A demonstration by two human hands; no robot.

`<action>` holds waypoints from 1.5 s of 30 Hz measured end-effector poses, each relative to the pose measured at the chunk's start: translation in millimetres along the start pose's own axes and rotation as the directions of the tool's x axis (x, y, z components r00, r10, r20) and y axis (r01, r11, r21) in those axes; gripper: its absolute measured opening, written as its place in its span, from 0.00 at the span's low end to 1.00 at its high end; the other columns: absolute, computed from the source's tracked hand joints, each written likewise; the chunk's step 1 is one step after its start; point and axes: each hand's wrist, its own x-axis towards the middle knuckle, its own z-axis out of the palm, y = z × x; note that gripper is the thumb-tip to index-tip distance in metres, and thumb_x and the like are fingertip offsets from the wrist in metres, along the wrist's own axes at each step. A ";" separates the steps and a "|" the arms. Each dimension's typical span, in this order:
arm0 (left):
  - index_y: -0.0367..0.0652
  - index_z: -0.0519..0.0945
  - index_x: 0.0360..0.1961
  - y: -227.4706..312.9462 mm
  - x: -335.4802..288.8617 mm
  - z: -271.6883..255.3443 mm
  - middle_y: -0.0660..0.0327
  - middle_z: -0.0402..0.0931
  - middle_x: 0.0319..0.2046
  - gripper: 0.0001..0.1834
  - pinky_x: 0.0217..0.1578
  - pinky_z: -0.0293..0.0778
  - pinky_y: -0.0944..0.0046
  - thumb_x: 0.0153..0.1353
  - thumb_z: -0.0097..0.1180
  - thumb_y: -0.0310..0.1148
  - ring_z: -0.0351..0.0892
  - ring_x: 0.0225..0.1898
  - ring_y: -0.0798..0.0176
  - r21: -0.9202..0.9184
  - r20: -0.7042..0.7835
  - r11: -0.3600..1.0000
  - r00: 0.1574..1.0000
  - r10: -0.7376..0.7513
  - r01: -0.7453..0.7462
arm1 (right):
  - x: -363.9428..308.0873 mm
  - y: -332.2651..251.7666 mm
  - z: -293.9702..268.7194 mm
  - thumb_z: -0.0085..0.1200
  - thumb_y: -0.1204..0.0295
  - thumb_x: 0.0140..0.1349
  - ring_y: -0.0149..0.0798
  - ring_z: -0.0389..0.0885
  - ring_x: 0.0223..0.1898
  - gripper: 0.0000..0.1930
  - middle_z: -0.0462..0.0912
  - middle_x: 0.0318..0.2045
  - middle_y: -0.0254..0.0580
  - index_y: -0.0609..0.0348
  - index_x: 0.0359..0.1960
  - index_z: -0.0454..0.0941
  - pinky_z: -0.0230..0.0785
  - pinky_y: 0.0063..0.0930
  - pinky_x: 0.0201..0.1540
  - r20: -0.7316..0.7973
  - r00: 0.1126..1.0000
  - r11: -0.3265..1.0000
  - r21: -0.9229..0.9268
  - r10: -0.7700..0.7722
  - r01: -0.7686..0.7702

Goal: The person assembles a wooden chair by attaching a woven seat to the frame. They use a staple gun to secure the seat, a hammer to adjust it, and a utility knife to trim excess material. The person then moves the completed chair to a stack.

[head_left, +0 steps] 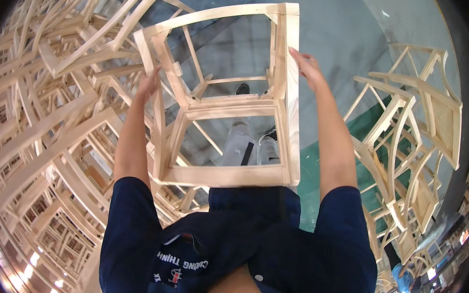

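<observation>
A bare, light wooden chair frame (226, 175) is right in front of my body, with open gaps in its seat and back. My right hand (309, 69) grips its right side post near the far corner, fingers at the post's outer edge. On the opposite side, my left hand (148, 87) holds the left side post, its fingers partly hidden against the wood. Through the openings I see my grey trouser legs (240, 144) and dark shoes.
Many similar chair frames (52, 125) are piled close along my left. More chair frames (398, 127) stand at the right on a green floor area (313, 170). Grey-blue floor (339, 27) lies beyond the chair. Far off at lower right is a person in blue (402, 277).
</observation>
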 end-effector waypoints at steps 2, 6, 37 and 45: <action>0.37 0.77 0.39 1.1 0.8 20.6 0.59 0.76 0.28 0.24 0.21 0.73 0.66 0.57 0.64 0.49 0.77 0.23 0.64 -0.262 0.138 0.942 0.974 -0.177 0.208 | 5.9 -11.5 14.6 0.61 0.50 0.59 0.40 0.82 0.40 0.33 0.80 0.39 0.50 0.69 0.53 0.71 0.75 0.29 0.41 0.321 0.934 0.901 0.341 0.158 -0.270; 0.37 0.76 0.26 -12.2 -15.3 27.1 0.62 0.73 0.19 0.15 0.17 0.69 0.67 0.58 0.61 0.40 0.72 0.16 0.68 -0.282 0.046 0.957 0.997 -0.064 0.074 | -5.3 -5.8 27.0 0.57 0.56 0.61 0.28 0.67 0.17 0.18 0.71 0.18 0.32 0.58 0.26 0.74 0.60 0.26 0.23 0.216 0.976 0.950 0.303 0.007 -0.074; 0.50 0.65 0.24 274.1 -311.2 117.7 0.70 0.61 0.19 0.14 0.23 0.60 0.73 0.64 0.49 0.43 0.62 0.22 0.73 -0.889 0.185 0.354 0.477 0.859 -0.292 | -595.8 63.3 -147.7 0.70 0.74 0.41 0.44 0.79 0.23 0.13 0.81 0.21 0.42 0.60 0.27 0.78 0.69 0.29 0.27 -0.650 -0.106 0.266 -0.447 -0.752 0.854; 0.47 0.68 0.30 299.6 -487.3 267.4 0.67 0.63 0.19 0.08 0.26 0.65 0.70 0.63 0.53 0.36 0.65 0.22 0.71 -0.892 0.439 0.439 0.026 0.898 -0.112 | -702.2 206.2 -155.9 0.67 0.73 0.43 0.34 0.80 0.26 0.13 0.81 0.25 0.40 0.61 0.31 0.79 0.71 0.26 0.32 -0.831 -0.312 0.569 -0.547 -0.461 0.614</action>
